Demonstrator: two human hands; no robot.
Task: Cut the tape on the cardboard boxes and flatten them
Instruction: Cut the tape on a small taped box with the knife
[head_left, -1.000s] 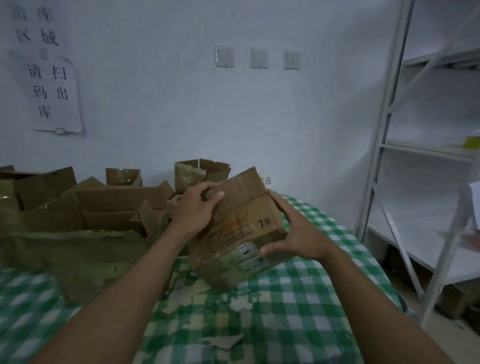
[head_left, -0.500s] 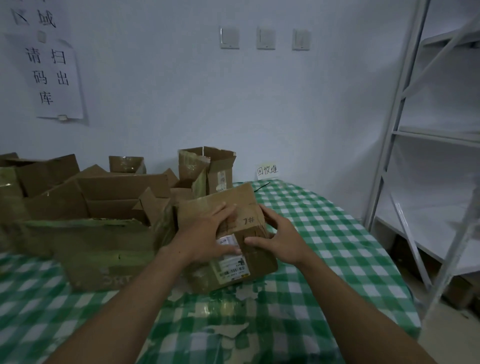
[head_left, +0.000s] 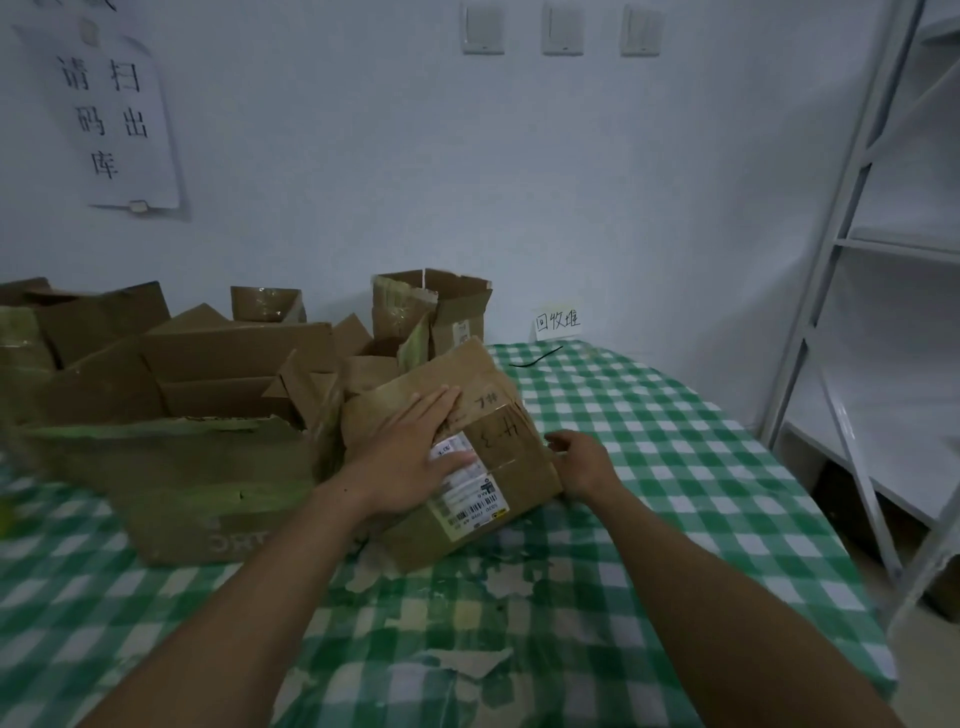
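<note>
A small brown cardboard box (head_left: 511, 457) with a white shipping label and handwritten marks lies on the green checked tablecloth (head_left: 649, 441). My left hand (head_left: 410, 457) presses flat on its top, fingers straight and spread over the label. At the box's right edge my right hand (head_left: 579, 462) hovers with loosely curled fingers; whether it touches the cardboard is unclear. No cutting tool shows in either hand.
A pile of opened and torn cardboard boxes (head_left: 208, 405) fills the table's left and back. Torn paper scraps (head_left: 467, 670) litter the cloth in front. A white metal shelving rack (head_left: 872, 312) stands at the right. A black cable tie (head_left: 535, 358) lies near the wall.
The box came down from mid-air onto the table. My left hand went from gripping its top edge to pressing flat on it. My right hand let go of the box's side.
</note>
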